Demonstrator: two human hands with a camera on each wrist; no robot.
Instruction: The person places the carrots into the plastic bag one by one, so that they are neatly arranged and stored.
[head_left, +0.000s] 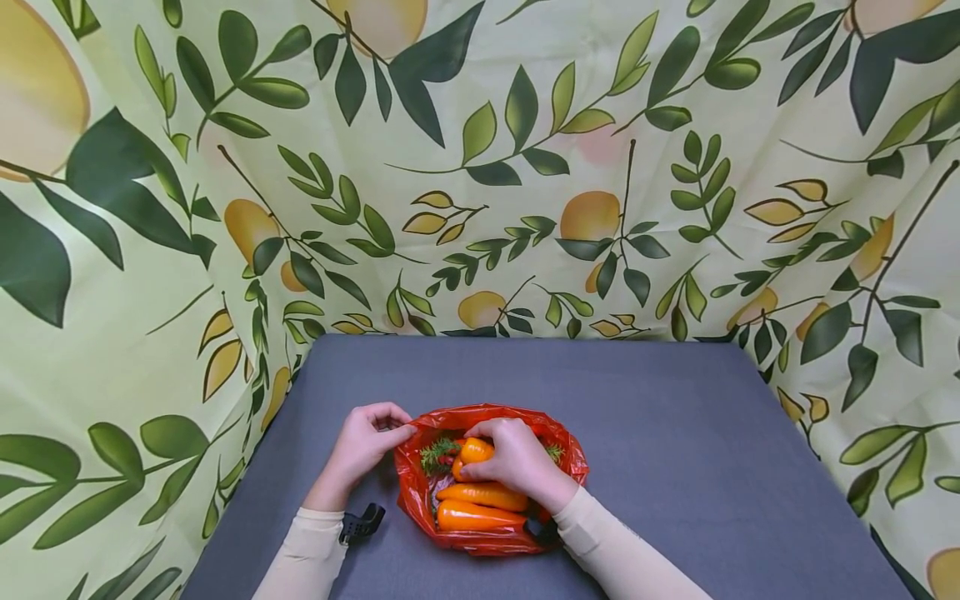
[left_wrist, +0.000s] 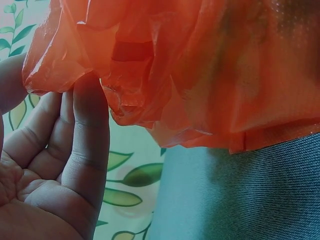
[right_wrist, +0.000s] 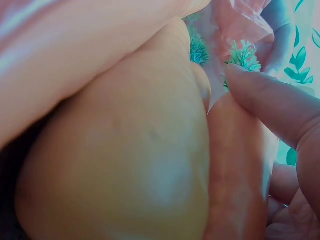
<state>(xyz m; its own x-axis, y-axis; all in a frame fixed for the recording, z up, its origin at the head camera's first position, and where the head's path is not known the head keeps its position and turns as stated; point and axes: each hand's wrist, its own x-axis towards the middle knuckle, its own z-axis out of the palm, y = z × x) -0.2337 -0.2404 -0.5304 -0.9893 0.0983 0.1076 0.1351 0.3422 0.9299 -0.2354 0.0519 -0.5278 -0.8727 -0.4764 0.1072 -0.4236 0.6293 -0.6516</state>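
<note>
A red plastic bag [head_left: 491, 546] lies with its mouth wide on the table. My left hand [head_left: 369, 443] pinches its left rim between thumb and fingers; in the left wrist view the thin plastic [left_wrist: 60, 65] hangs between them. Inside the bag, my right hand [head_left: 517, 454] grips a glossy orange bell pepper [head_left: 476, 451], its fingers over the top and thumb at the near side. The pepper [right_wrist: 130, 145] fills much of the right wrist view. Two orange carrots [head_left: 480, 517] lie just in front of that hand, and a green leafy sprig [head_left: 437, 457] shows at the left inside.
The dark grey table [head_left: 637, 433] extends behind and to the right of the bag. A fabric backdrop [head_left: 525, 250] printed with leaves and fruit encloses the back and sides. A black wrist device [head_left: 362, 525] juts from the left cuff near the bag.
</note>
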